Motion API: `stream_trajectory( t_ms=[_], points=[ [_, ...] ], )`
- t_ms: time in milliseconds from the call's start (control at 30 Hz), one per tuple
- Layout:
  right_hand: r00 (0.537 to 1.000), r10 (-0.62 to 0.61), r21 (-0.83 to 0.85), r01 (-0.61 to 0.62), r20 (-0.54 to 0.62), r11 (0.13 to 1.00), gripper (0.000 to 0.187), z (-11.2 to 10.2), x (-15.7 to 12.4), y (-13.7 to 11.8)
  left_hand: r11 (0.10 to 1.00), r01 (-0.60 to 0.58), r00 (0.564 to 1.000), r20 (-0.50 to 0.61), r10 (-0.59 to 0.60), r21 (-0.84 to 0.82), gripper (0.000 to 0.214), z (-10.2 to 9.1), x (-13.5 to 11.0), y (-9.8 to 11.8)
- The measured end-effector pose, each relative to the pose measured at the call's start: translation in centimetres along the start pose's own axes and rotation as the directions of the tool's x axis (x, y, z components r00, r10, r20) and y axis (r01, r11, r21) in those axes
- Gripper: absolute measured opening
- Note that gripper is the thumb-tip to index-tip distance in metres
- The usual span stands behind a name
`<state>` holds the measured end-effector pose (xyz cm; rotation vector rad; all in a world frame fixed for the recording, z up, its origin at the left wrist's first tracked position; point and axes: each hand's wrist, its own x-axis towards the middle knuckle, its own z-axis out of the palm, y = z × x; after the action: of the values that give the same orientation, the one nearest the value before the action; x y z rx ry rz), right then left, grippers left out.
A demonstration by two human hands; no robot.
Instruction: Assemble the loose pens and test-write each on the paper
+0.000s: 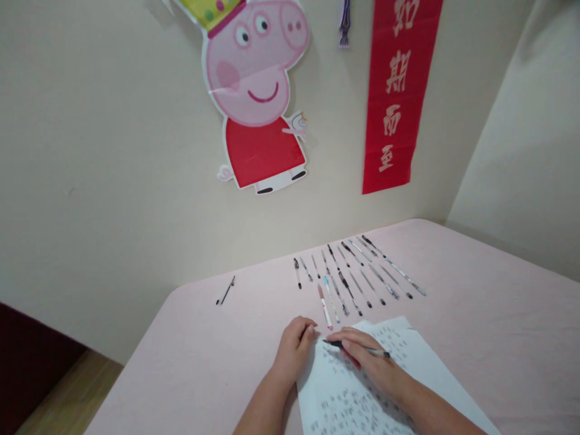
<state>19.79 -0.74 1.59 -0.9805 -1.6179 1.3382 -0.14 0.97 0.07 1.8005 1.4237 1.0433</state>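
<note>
My right hand [367, 356] lies on a white sheet of paper [408, 362] covered with handwriting and is closed around a dark pen [357, 347], its tip pointing left near the sheet's top edge. My left hand [294, 347] rests at the paper's left corner with its fingers curled, the fingertips close to the pen tip. Whether it pinches anything, I cannot make out. Just beyond both hands, several pens [353, 278] lie in a row on the pink table [475, 314].
One dark pen [225, 291] lies apart near the table's far left edge. A cartoon pig cutout [256, 103] and a red banner with characters [394, 90] hang on the wall behind. The table's left edge drops to a wooden floor [67, 399].
</note>
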Motion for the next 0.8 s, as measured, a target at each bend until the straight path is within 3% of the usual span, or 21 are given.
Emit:
stream_trajectory(
  t_ms=[200, 400, 533, 600, 700, 733, 800],
  points=[
    [1.000, 0.017, -0.074, -0.018, -0.021, 0.997, 0.022, 0.1, 0.2, -1.2, 0.970, 0.194, 0.965, -0.151, -0.215, -0.144, 0.033, -1.9, 1.1, -0.8],
    [0.998, -0.057, -0.140, 0.058, 0.011, 0.988, 0.023, 0.3, -0.1, -1.3, 0.985, 0.168, 0.966, -0.205, -0.160, 0.023, 0.034, -5.5, 2.2, -3.4],
    [0.995, -0.091, -0.202, 0.095, 0.029, 0.975, 0.026, 0.3, -0.4, -1.4, 0.953, 0.215, 0.932, -0.336, -0.134, 0.215, 0.032, -8.8, 3.5, -5.8],
    [0.995, -0.094, -0.210, 0.097, 0.026, 0.973, 0.029, 0.2, -0.4, -1.7, 0.876, 0.234, 0.928, -0.365, -0.072, 0.421, 0.032, -10.6, 4.2, -6.7],
    [0.996, -0.091, -0.195, 0.091, 0.011, 0.976, 0.031, 0.2, -0.5, -1.9, 0.628, 0.297, 0.939, -0.340, -0.055, 0.719, 0.033, -13.0, 5.6, -7.5],
    [0.996, -0.087, -0.190, 0.087, 0.008, 0.978, 0.031, 0.2, -0.5, -1.9, 0.536, 0.333, 0.935, -0.347, -0.079, 0.775, 0.035, -13.6, 6.1, -7.7],
    [0.997, -0.079, -0.185, 0.078, 0.002, 0.980, 0.032, 0.2, -0.5, -1.7, 0.493, 0.355, 0.931, -0.348, -0.109, 0.795, 0.036, -14.7, 7.0, -8.0]
  ],
)
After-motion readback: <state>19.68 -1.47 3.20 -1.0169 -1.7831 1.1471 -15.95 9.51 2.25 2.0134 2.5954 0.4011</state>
